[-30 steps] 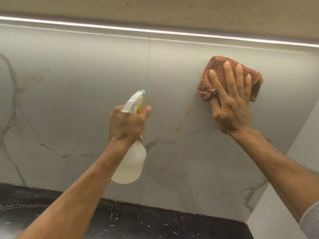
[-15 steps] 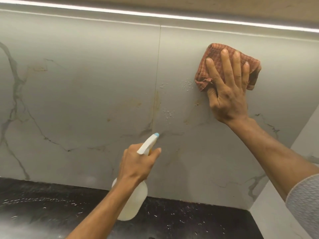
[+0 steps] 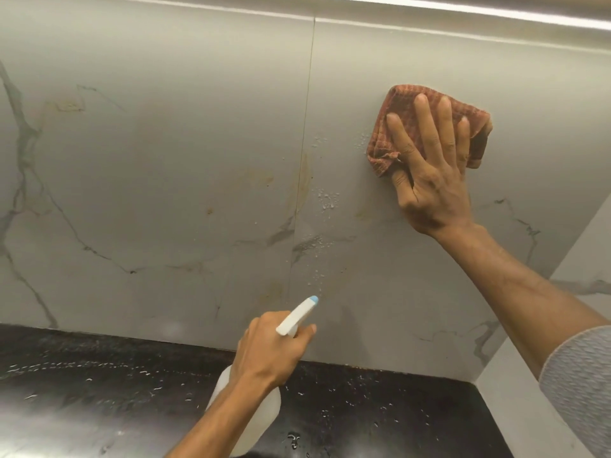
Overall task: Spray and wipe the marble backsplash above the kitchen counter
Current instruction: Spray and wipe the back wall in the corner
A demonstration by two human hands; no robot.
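The marble backsplash [image 3: 165,160] fills the wall in front of me, and what is new on it is the wet. A second ago I saw one small patch of droplets beside the cloth. Now droplets [image 3: 327,198] run down in several patches just right of the vertical seam [image 3: 305,143], the lowest just above the nozzle. I read that as spraying done in a downward run along the seam, with brownish stains either side of it not yet wiped.

The cloth [image 3: 393,143], a reddish checked rag, lies flat against the slab under my right hand [image 3: 433,180]. The fingers are straight and spread, pressing it to the wall. It has hardly shifted against the nearest droplets, so the wiping has not started here.

Down and to the left of that hand, my left hand [image 3: 271,348] has dropped from about mid-wall to just above the counter [image 3: 99,391]. Its fingers are curled round the neck of the spray bottle [image 3: 297,317], whose blue tip points at the wall. I cannot tell whether the trigger is squeezed.

My judgement: this section is wetted enough, and the cloth should come down and left through the droplets before they run onto the dark, speckled counter.
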